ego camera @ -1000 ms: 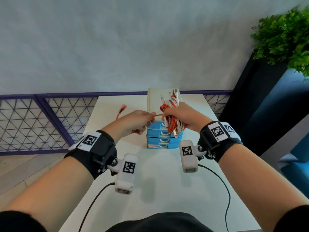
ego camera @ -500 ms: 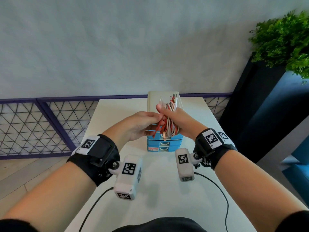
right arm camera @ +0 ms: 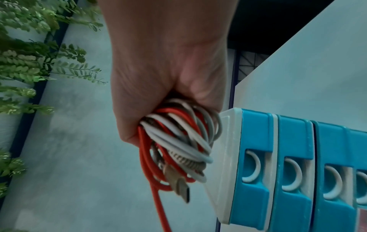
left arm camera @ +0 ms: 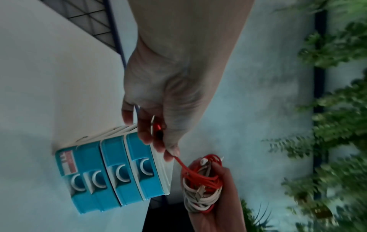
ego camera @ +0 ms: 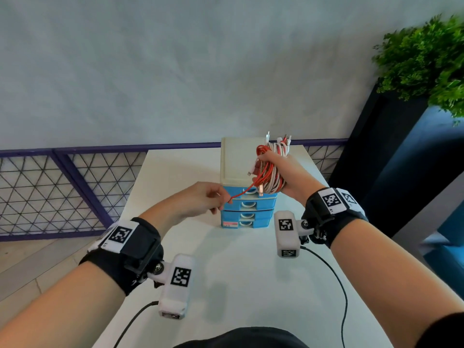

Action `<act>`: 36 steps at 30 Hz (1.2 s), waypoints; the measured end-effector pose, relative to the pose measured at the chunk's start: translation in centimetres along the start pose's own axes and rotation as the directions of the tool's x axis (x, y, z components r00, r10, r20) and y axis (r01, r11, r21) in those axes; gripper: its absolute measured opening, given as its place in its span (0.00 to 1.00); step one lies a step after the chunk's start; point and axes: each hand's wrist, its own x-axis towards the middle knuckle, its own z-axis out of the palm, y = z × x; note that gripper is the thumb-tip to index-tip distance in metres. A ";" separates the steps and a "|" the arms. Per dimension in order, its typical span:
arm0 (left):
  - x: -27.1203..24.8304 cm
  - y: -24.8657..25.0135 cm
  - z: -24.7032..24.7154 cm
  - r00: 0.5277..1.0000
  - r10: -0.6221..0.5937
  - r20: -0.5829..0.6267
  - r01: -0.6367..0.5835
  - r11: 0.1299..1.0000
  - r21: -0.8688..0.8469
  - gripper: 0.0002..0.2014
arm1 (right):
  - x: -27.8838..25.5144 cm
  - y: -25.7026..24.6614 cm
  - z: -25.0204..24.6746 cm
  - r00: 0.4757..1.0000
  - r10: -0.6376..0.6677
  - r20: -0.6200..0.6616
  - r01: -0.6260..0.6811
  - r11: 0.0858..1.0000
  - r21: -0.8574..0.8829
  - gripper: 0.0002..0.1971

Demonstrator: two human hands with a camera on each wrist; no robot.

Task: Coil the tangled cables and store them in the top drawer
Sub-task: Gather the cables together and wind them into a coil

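My right hand grips a coiled bundle of red and white cables above the right side of a small drawer unit with a cream top and blue fronts. From the bundle a loose red cable end runs down-left to my left hand, which pinches it between thumb and fingers in front of the top drawer. All drawers look closed. The left wrist view shows the pinch and the bundle. In the right wrist view a metal plug hangs from the bundle.
The drawer unit stands at the far middle of a white table. A purple mesh railing runs behind and to the left. A dark planter with a green plant stands at the right. Thin black wrist-camera leads trail over the near table.
My left hand has drawn away from the bundle, down and to the left, pulling the red cable end out taut. My right hand has lifted the bundle slightly up and right.
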 end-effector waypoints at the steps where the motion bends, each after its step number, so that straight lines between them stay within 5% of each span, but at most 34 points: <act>1: 0.3 0.2 0.0 0.996 0.066 -0.056 -0.063 0.997 0.052 0.08 | -0.1 0.0 0.1 0.999 0.028 0.027 -0.029 1.000 0.011 0.04; 6: 1.6 1.4 -0.2 0.910 0.331 -0.249 -0.271 0.931 0.245 0.09 | -0.9 -0.7 1.2 0.980 0.128 0.150 -0.109 0.985 -0.130 0.04; 11: 1.9 2.0 0.9 0.822 0.399 -0.406 -0.347 0.916 0.198 0.13 | -1.1 -0.6 2.3 0.942 0.199 0.270 -0.136 0.963 -0.234 0.10; 14: 1.8 1.9 1.5 0.848 0.355 -0.394 -0.317 0.935 0.160 0.17 | -0.5 -0.3 2.5 0.938 0.239 0.252 -0.127 0.912 -0.391 0.12; 19: 2.2 1.8 0.7 0.950 0.263 -0.167 -0.232 0.955 0.183 0.17 | 0.4 -0.4 2.0 0.951 0.264 0.159 -0.134 0.820 -0.557 0.13; 27: 2.8 1.6 0.9 0.815 0.485 -0.318 -0.292 0.817 0.498 0.17 | 1.0 -0.7 3.1 0.966 0.220 0.135 -0.096 0.793 -0.602 0.09; 31: 2.7 1.0 0.2 0.871 0.438 -0.222 -0.282 0.817 0.504 0.34 | 1.0 -0.5 2.9 0.958 0.246 0.144 -0.120 0.805 -0.582 0.02; 33: 2.3 0.9 -0.2 0.860 0.487 -0.148 -0.299 0.720 0.627 0.46 | 0.8 -0.6 3.0 0.946 0.281 0.161 -0.131 0.787 -0.603 0.03; 36: 2.1 1.2 -0.2 0.754 0.655 0.040 -0.316 0.309 0.897 0.48 | 0.2 -0.9 3.5 0.899 0.362 0.246 -0.130 0.757 -0.640 0.04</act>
